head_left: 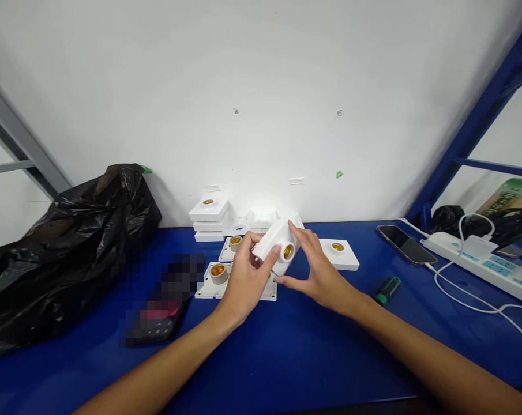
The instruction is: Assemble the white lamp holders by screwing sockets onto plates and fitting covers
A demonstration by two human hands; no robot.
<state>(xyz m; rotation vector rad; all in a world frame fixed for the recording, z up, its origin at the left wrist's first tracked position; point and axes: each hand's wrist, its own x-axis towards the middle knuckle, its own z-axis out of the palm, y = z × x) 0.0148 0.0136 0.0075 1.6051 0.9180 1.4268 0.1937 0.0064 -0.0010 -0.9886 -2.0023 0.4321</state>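
Observation:
Both of my hands are at a white square lamp holder [277, 245], tilted above the table, its brass-coloured screw socket facing me. My left hand [248, 271] grips its left side, with the thumb across the front. My right hand [315, 268] spans its right side, fingertips at the upper edge and thumb by the lower corner. Beneath and to the left lie open lamp holder bases [209, 288] with bare round sockets. Just right of my right hand, another finished-looking lamp holder [349, 257] lies flat. A stack of lamp holders [207, 216] stands at the back left.
White covers [263, 218] sit against the wall. On the right are a green-and-black screwdriver [387, 290], a phone [406, 245], a power strip [481, 262] and loose white cables. A black plastic bag [70, 253] and a partly blurred dark object [165, 305] occupy the left.

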